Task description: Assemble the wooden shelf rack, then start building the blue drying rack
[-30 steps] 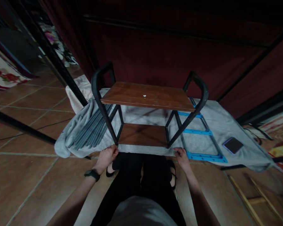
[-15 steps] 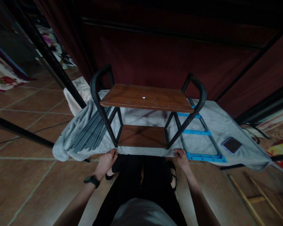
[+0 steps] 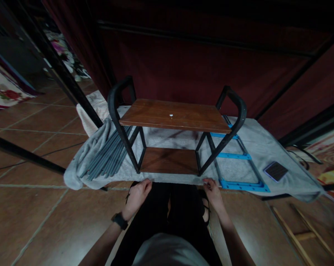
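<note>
A small two-tier rack with wood-look brown shelves (image 3: 172, 115) and a black tubular frame (image 3: 242, 111) stands upright on a grey cloth (image 3: 178, 178) spread over a low table. At the cloth's front edge, left of the middle, is my left hand (image 3: 137, 195), its fingers closed and curled; whether they pinch the cloth is hidden. My right hand (image 3: 213, 194) is at the same edge, in front of the rack's right foot. Its fingers are bent in against the cloth, and what they grip, if anything, cannot be made out. Neither hand touches the rack.
Several grey tubes (image 3: 107, 157) lie bundled left of the rack. To its right are a blue-and-grey frame (image 3: 236, 184) and a dark phone-like slab (image 3: 275, 171). A black post (image 3: 69, 85) rises at the left. A wooden frame (image 3: 305, 235) lies on the tiled floor at the right.
My left hand has slid right along the cloth's front edge, closer to the middle. My right hand has shifted slightly and stays by the edge. The rack stays put.
</note>
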Demonstrator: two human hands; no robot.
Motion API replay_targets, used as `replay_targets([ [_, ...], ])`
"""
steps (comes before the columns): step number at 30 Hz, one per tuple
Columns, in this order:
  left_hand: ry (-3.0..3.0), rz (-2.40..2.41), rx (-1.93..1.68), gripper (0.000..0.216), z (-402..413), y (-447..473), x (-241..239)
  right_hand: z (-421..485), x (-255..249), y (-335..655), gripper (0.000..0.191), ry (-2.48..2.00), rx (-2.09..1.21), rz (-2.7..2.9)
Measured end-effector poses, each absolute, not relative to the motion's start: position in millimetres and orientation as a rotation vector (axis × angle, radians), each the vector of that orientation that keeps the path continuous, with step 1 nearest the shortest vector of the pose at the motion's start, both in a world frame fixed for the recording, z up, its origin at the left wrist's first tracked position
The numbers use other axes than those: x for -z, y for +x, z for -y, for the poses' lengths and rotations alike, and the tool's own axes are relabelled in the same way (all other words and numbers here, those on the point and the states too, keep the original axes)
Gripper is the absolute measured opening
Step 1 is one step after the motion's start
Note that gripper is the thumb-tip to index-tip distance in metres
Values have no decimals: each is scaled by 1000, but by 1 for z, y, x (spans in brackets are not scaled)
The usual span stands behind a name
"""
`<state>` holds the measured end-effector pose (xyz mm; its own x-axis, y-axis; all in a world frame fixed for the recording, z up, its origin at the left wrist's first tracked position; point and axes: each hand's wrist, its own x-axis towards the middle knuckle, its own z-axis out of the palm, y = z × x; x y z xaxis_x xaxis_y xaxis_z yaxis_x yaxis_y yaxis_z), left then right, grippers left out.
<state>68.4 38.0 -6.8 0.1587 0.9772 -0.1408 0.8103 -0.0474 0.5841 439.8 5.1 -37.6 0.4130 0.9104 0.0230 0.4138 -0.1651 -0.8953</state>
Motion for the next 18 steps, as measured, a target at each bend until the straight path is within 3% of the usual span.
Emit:
replay_targets([
  [3,1704,-1424,-618,21,-26,99,6,8,18,407,30,-1649,-980,1092],
  [8,1244,-1044,-731,37,-9,149,-4,32,-18,340,40,-1264,-1590,937],
  [18,975,-821,-647,37,-5,158,-25,37,-27,317,35,-1022,-1773,608],
])
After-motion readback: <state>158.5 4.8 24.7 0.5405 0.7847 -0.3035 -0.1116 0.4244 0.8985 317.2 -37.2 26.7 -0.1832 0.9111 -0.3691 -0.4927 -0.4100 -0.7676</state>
